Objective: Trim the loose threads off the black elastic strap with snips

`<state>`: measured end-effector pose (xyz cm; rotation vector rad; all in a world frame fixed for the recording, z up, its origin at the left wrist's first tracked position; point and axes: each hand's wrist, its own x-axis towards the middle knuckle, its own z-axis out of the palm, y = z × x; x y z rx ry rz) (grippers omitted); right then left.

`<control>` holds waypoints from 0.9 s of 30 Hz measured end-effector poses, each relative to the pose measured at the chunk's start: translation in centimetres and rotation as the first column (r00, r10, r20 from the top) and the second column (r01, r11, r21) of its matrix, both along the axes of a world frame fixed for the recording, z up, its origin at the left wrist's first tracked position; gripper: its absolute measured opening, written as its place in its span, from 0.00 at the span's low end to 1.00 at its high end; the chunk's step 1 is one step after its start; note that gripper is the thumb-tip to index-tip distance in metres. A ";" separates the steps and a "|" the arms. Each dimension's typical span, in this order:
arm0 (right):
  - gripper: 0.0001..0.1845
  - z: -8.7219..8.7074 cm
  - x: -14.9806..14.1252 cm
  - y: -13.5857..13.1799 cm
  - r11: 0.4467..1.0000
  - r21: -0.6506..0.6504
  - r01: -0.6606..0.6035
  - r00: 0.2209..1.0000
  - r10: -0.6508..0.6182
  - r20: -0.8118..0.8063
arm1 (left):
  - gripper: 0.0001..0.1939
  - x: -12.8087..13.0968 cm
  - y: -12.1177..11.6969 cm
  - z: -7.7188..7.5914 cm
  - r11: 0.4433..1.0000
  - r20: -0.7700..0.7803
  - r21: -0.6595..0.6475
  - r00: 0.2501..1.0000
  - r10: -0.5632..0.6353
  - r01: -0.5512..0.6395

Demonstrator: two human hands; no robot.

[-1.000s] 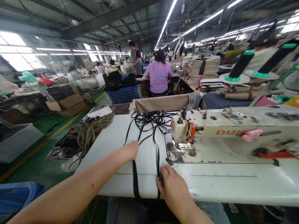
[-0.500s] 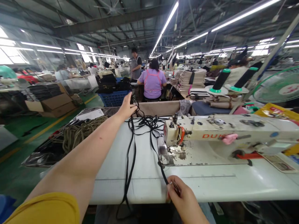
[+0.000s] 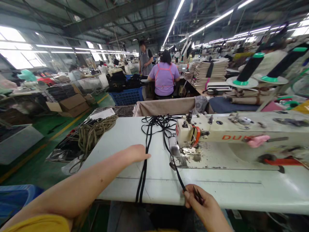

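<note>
Narrow black straps (image 3: 143, 180) run in two strands down the white table and over its front edge. My left hand (image 3: 138, 152) is closed around these strands, thumb to the right, its other fingers largely hidden. Farther back, the straps lie in a looped tangle (image 3: 158, 120). My right hand (image 3: 201, 201), near the front edge, pinches the end of another black strap (image 3: 178, 174) that leads back to the tangle. Small dark thread snips (image 3: 198, 195) also sit in the right hand, blades pointing up.
A sewing machine (image 3: 241, 135) fills the table's right side, with thread cones (image 3: 251, 69) behind it. Olive straps (image 3: 96, 135) lie at the left. A fabric-lined bin (image 3: 166, 107) stands beyond the table, and a person in purple (image 3: 164, 79) sits farther off.
My left hand has come down from above the tangle, toward me, and closed on the strands. The right hand still holds its strap end and snips. The view has shifted left.
</note>
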<state>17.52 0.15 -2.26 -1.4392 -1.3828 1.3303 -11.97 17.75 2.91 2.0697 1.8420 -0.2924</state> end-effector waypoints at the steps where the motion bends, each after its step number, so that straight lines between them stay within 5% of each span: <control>1: 0.25 -0.2 -0.1 0.0 1.000 -0.006 -0.013 1.000 0.013 0.003 | 0.18 0.1 -0.4 -0.2 0.999 -0.001 -0.047 1.000 0.007 -0.007; 9: 0.25 -1.4 -0.2 -0.5 0.999 0.004 0.036 0.999 -0.036 -0.029 | 0.13 -0.1 1.6 1.4 0.940 0.245 -0.308 0.943 0.224 -0.143; 18: 0.28 -1.3 0.5 -2.1 0.984 -0.005 0.179 0.984 -0.179 -0.014 | 0.14 -1.4 0.2 3.4 0.858 0.486 -0.512 0.808 0.334 -0.047; 22: 0.29 -1.6 0.8 -2.1 0.991 -0.025 0.131 0.991 -0.131 -0.004 | 0.18 -2.3 2.7 7.0 0.916 0.572 -0.381 0.747 0.338 -0.123; 24: 0.30 -2.0 0.7 -2.0 0.994 -0.036 0.100 0.995 -0.101 -0.005 | 0.14 -2.7 5.0 9.7 0.955 0.677 -0.208 0.674 0.297 -0.211; 27: 0.29 -2.3 0.4 -2.1 0.997 -0.039 0.071 0.997 -0.072 -0.014 | 0.13 -3.2 8.1 12.9 0.929 0.783 0.062 0.595 0.181 -0.364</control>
